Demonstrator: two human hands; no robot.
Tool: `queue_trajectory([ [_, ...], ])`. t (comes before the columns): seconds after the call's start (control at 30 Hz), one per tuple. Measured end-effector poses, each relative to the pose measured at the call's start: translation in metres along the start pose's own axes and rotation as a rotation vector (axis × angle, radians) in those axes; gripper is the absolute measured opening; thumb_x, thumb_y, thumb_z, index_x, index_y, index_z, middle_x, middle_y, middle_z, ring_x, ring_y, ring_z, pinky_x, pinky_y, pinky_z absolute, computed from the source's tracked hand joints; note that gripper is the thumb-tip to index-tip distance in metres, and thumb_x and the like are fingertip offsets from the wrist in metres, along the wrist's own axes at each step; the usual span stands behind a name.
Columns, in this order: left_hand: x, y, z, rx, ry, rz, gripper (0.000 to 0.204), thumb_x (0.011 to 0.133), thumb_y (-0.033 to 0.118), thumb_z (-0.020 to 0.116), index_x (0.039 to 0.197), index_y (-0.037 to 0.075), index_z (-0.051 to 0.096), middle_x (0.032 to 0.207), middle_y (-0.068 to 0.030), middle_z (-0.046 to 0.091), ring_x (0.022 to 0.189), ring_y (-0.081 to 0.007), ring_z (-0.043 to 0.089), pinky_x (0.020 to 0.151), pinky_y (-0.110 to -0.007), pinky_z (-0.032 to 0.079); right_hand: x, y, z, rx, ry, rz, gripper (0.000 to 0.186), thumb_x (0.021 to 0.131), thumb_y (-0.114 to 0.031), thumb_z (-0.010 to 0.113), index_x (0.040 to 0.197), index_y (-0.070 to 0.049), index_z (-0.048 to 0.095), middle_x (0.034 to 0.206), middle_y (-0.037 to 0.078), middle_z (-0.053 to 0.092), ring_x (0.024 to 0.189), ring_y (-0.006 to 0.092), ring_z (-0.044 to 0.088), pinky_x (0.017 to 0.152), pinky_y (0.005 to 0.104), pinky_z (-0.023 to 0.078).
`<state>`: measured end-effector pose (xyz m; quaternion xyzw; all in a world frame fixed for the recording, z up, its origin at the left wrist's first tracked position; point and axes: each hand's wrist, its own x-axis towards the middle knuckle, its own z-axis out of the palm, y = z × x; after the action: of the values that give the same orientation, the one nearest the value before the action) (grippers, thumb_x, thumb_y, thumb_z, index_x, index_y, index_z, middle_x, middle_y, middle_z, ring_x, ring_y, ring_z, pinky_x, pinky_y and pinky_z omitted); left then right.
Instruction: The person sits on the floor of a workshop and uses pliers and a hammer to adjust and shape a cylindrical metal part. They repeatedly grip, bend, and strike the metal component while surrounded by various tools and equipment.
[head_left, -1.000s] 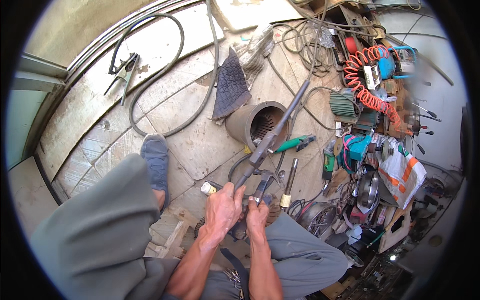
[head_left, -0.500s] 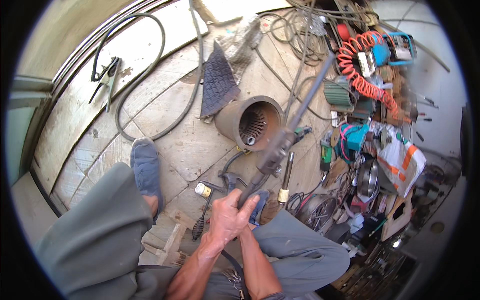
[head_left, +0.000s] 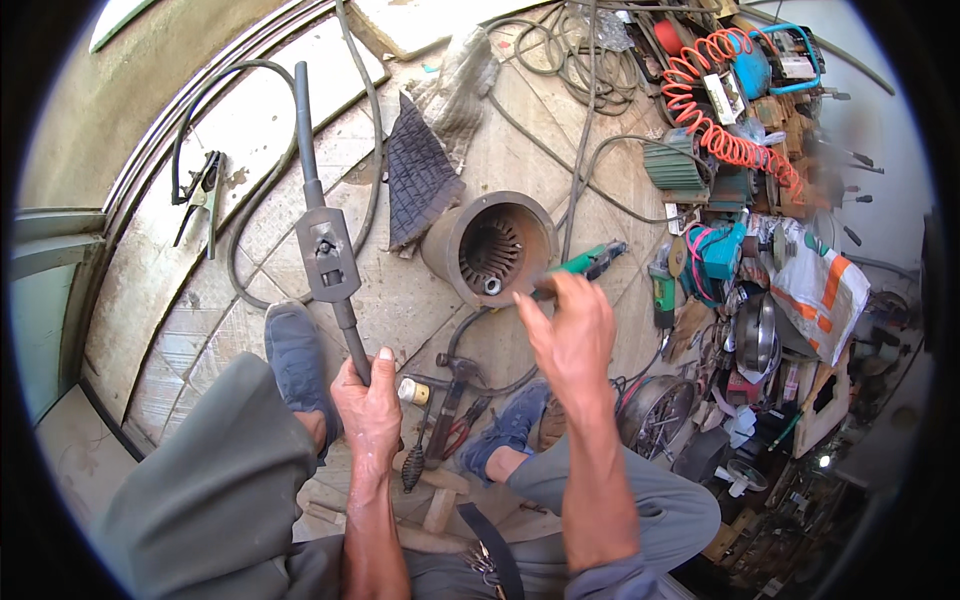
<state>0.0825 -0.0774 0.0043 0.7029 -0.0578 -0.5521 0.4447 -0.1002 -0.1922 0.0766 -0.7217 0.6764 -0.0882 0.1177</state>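
My left hand (head_left: 365, 405) grips a long dark metal tap wrench (head_left: 325, 255), which stands out up and left with its block over the floor. My right hand (head_left: 562, 330) hovers at the lower right rim of a rusty metal cylinder (head_left: 450, 250), fingers curved and apart, with nothing visible in them; it partly hides a green angle grinder (head_left: 580, 262). A hollow slotted interior and a small nut-like piece (head_left: 492, 285) show inside the cylinder. Below lie a hammer (head_left: 462, 375), red-handled pliers (head_left: 462, 425) and a small white-and-yellow can (head_left: 413, 390).
Cables (head_left: 610, 70) and a quilted dark mat (head_left: 410, 175) lie on the tiled floor. A pile at the right holds motors (head_left: 675, 160), an orange coiled hose (head_left: 715, 140) and a striped sack (head_left: 815, 310). A clamp (head_left: 205, 195) lies left. My feet (head_left: 300, 360) flank the tools.
The tap wrench has swung to the left in my left hand. My right hand has left it and moved up and right, beside the cylinder. The view has shifted slightly.
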Motion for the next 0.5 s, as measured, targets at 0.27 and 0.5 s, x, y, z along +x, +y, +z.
queue_trajectory([
  [0.27, 0.002, 0.002, 0.007, 0.118, -0.068, -0.038, 0.031, 0.096, 0.02, 0.071, 0.075, 0.004, 0.054, 0.066, 0.0042, 0.049, 0.062, -0.0053, 0.042, 0.052, -0.028, 0.035, 0.062, -0.016, 0.04, -0.282, -0.589, 0.03, 0.028, 0.075, -0.022, 0.076, 0.085, 0.003, 0.069, 0.082, 0.029, 0.069, 0.084, 0.0444, 0.069, 0.077, 0.0503, 0.055],
  [0.5, 0.004, 0.004, 0.009, 0.066, -0.087, -0.025, 0.03, 0.094, 0.016, 0.071, 0.074, 0.006, 0.052, 0.065, 0.0046, 0.048, 0.061, -0.0044, 0.041, 0.052, -0.026, 0.035, 0.071, -0.011, 0.023, 0.159, -0.107, 0.022, 0.027, 0.076, -0.014, 0.077, 0.1, -0.002, 0.073, 0.09, 0.018, 0.071, 0.088, 0.0322, 0.068, 0.082, 0.0415, 0.054],
])
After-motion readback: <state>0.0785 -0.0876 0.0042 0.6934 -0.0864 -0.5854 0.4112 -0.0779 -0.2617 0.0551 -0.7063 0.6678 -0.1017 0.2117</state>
